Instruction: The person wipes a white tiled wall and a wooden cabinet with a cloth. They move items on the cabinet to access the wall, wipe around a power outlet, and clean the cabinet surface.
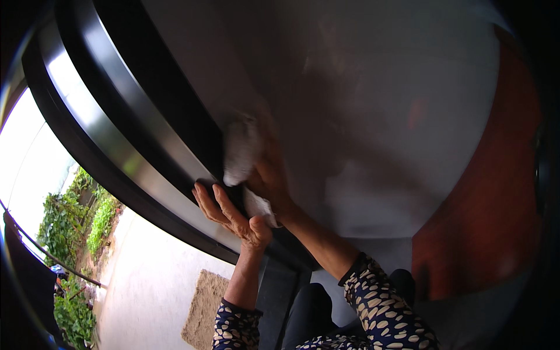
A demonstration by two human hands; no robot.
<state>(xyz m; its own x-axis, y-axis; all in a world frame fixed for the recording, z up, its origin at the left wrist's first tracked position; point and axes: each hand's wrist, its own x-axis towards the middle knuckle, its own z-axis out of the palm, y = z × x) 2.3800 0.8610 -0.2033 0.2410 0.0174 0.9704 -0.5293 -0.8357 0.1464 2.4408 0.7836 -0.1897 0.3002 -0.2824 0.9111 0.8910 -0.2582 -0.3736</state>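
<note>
A whitish cloth is bunched in my right hand, its lower end showing beneath the palm. Motion blurs both the cloth and the fingers. They are against or close to the inner edge of a dark door frame, where it borders a grey wall; exact contact cannot be told. Lower and to the left, my left hand rests on the frame's glossy metallic strip with its fingers apart and no object in them.
A reddish-brown panel stands on the right. Through the opening on the left are pale paving, a brown doormat and green plants. My dark-clad knee is below my arms.
</note>
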